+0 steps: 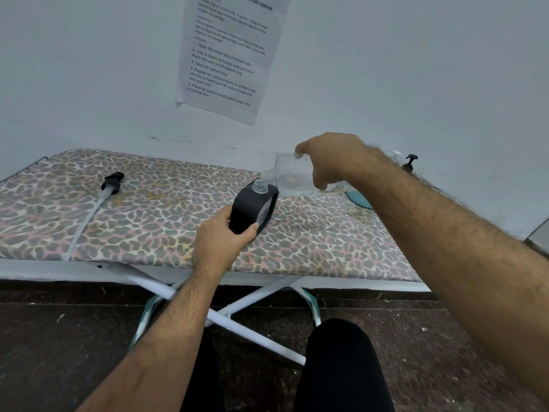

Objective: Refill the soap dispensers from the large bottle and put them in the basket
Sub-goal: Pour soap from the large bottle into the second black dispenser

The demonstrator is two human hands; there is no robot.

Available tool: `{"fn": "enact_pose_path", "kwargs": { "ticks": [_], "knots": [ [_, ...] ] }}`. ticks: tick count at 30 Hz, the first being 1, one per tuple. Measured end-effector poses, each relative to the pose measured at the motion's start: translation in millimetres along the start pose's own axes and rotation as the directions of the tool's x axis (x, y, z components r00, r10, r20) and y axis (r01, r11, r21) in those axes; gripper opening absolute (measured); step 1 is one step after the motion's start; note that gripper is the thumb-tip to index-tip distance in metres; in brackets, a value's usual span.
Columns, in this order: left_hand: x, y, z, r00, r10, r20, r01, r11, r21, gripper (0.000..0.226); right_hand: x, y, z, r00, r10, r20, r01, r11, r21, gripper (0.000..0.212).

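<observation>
Leopard-print folding table [148, 221] stands against a wall. Right hand [329, 162] wraps the large clear bottle [289, 173], tipped sideways so its neck meets the mouth of the black soap dispenser [251, 211]. Left hand [221, 245] clasps the dispenser's base, tilting it toward the pour. Its removed pump [111, 181] lies well to the left. A teal basket [358, 199], likely the destination, sits partly hidden behind the right forearm.

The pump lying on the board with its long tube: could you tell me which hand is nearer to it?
Left. The left hand holds the black dispenser right of the pump; the right hand tips the clear bottle farther right.
</observation>
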State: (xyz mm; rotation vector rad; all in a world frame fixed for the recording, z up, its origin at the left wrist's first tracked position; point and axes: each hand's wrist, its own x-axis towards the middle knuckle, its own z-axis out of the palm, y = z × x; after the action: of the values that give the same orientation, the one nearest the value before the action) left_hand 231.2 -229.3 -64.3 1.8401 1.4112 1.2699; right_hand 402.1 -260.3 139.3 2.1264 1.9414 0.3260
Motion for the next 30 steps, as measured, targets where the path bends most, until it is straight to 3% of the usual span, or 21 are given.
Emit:
{"fn": "enact_pose_path", "kwargs": {
  "ticks": [30],
  "knots": [
    [0.7, -1.1, 0.7, 1.000, -0.009, 0.005, 0.009, 1.000, 0.007, 0.042, -0.7, -0.5, -0.8, 1.000, -0.001, -0.007, 0.001, 1.000, 0.019, 0.077]
  ]
}}
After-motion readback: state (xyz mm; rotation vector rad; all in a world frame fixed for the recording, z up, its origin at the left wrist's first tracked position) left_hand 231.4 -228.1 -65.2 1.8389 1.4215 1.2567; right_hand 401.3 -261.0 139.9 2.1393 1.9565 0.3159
